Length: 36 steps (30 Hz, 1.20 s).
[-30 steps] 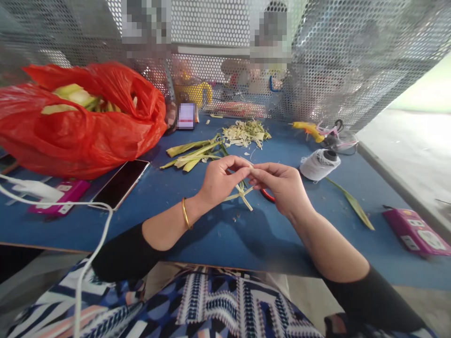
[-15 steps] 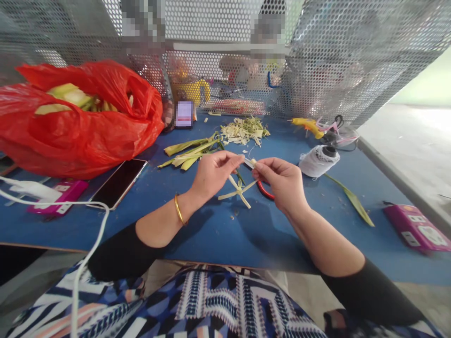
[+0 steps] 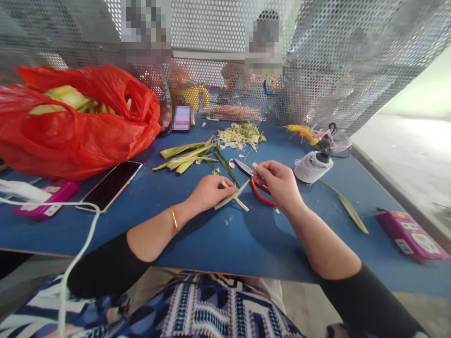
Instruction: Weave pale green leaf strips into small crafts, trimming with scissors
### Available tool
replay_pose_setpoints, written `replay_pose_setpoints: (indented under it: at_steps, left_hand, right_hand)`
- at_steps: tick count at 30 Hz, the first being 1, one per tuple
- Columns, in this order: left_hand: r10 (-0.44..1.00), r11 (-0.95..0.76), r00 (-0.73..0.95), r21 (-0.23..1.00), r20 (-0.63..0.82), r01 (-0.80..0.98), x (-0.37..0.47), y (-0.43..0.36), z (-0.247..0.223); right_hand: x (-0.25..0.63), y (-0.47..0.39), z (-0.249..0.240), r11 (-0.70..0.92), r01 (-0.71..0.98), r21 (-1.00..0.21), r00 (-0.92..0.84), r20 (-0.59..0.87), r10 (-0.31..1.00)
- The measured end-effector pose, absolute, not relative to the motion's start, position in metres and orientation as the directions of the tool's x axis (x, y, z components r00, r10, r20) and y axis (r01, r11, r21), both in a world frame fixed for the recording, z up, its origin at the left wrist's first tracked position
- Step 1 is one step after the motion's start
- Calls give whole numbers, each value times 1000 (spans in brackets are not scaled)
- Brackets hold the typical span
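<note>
My left hand [image 3: 212,191] is low over the blue table [image 3: 207,244], thumb and fingers closed on a small star-shaped piece of crossed pale leaf strips [image 3: 241,203]. Some of its arms stick out past my fingertips. To the right, my right hand [image 3: 280,182] pinches a short pale bit of leaf strip [image 3: 254,165]. Below that hand lie scissors with red handles [image 3: 263,202], their blades pointing away to the left and partly covered by my fingers. Beyond my left hand rests a bunch of long yellow-green leaves [image 3: 186,158].
A heap of leaf shavings [image 3: 239,136] lies near the perforated metal screen [image 3: 207,28]. On the left are a red plastic bag [image 3: 116,136] of leaves, a phone [image 3: 111,185] and a white cable [image 3: 95,220]. A thread spool [image 3: 313,167] and a magenta box [image 3: 412,234] stand right.
My left hand has come away from the right hand, down and to the left, and taken hold of the leaf-strip star. My right hand still pinches its pale bit; more of the scissors shows.
</note>
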<state>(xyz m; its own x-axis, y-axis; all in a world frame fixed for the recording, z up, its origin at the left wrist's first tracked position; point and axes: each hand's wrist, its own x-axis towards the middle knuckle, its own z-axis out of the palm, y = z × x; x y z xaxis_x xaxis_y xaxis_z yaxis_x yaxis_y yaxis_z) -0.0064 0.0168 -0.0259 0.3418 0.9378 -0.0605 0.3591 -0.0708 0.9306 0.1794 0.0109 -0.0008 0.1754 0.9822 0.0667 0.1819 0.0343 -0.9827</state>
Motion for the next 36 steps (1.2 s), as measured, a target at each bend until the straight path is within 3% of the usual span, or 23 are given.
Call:
replay_pose_setpoints:
  at_steps: [5,8,19,23,29,36]
  left_hand:
    - [972,90,219,996,-85,-13,-13,26,-21]
    - [983,117,156,984,-96,-132,-18,28,-14]
    - [990,69,131,984,-47,-166,-18,22,-9]
    - [974,122,212,972,-78,-201,-19,20,-8]
    - [961,180,259,930,-96,-320,-16,17,-11]
    - [982,143,165,941,-95,-308,-7,15,-17]
  right_hand:
    - [181,9,1,31,112,-993,144,47,989]
    - [181,5,3,16,44,-999,94,20,995]
    - [169,-6,7,179,63,-982,-57,176,983]
    - [169,-4,1,127,74,-989,-5,127,992]
    - [165,-4,-4,93,-37,-995,94,89,992]
    - [154,-12,-11,95,38,-995,-25,94,995]
